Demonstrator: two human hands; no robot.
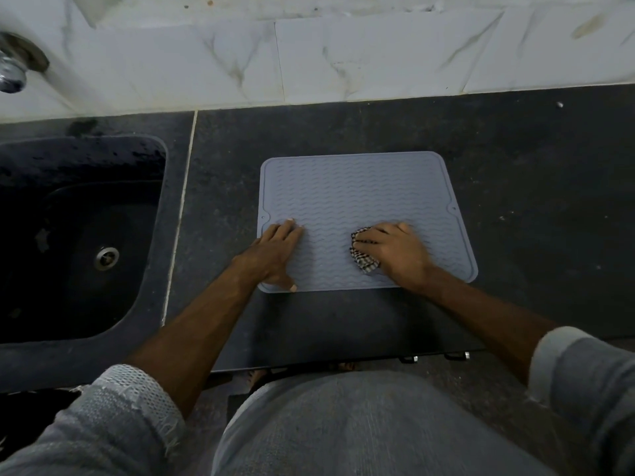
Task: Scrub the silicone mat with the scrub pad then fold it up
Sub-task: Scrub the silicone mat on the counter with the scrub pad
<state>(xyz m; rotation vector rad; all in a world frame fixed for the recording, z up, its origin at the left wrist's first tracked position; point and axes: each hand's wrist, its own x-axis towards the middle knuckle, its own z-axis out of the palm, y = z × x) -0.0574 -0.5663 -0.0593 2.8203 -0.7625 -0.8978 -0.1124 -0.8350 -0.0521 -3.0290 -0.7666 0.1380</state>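
Observation:
A grey-blue silicone mat [357, 190] with wavy ridges lies flat on the dark counter. My left hand [273, 255] rests flat on the mat's near left corner, fingers spread, pressing it down. My right hand [395, 250] sits on the near right part of the mat, closed over a checked scrub pad [362, 261] that sticks out to the left from under the palm and fingers. Most of the pad is hidden by the hand.
A black sink [79, 235] with a metal drain [107, 257] lies to the left, and a chrome tap [13, 68] juts out above it. A white marbled tile wall [343, 56] backs the dark counter [532, 166]. The counter's front edge runs just below the mat.

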